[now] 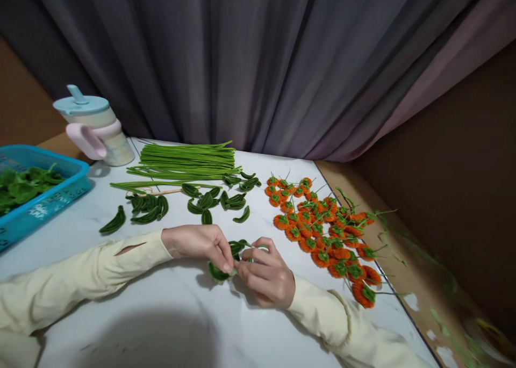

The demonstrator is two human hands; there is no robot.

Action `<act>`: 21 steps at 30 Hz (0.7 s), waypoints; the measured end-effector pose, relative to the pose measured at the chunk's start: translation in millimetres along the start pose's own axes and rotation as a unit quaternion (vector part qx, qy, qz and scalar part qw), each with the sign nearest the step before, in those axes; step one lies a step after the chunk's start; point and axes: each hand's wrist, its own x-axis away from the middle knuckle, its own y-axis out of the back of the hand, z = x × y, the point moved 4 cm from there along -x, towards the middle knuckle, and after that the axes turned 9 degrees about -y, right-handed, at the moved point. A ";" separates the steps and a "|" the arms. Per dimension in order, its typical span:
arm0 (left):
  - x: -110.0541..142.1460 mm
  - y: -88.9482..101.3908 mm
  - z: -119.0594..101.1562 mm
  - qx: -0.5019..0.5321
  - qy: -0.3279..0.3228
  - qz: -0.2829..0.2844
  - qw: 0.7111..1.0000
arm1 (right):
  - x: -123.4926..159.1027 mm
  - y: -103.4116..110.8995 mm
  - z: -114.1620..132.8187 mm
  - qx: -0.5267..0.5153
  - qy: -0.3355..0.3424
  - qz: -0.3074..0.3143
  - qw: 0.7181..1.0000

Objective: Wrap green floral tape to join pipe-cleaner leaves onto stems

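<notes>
Pinching chenille leaves (218,272), left hand (201,243) and right hand (268,279) meet; assembled orange fruits (321,258) lie right, loose leaves (206,200) and stems (185,161) far.

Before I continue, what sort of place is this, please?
Probably a home or small workshop craft table: orange flower-like pieces and a bundle of green stems lie near a cup with a straw.
</notes>
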 end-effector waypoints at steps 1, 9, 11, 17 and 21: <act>-0.4 1.1 -0.9 -0.009 0.001 -0.006 1.000 | 0.2 0.0 -0.6 0.005 0.001 0.002 1.000; 39.8 10.9 -64.8 -0.428 -0.293 -0.265 0.813 | -6.5 -1.7 -20.4 -0.158 -0.222 0.001 0.962; 49.5 -10.7 -68.9 -0.578 -0.381 -0.221 0.687 | -7.0 -2.6 -24.9 -0.215 -0.283 0.004 0.935; 36.2 -37.1 -38.0 -0.732 -0.391 -0.141 0.540 | -3.8 -4.5 -31.6 -0.329 -0.372 0.020 0.868; 30.2 -30.5 -36.9 -0.682 -0.382 -0.121 0.612 | -4.9 -4.1 -30.2 -0.323 -0.354 0.029 0.877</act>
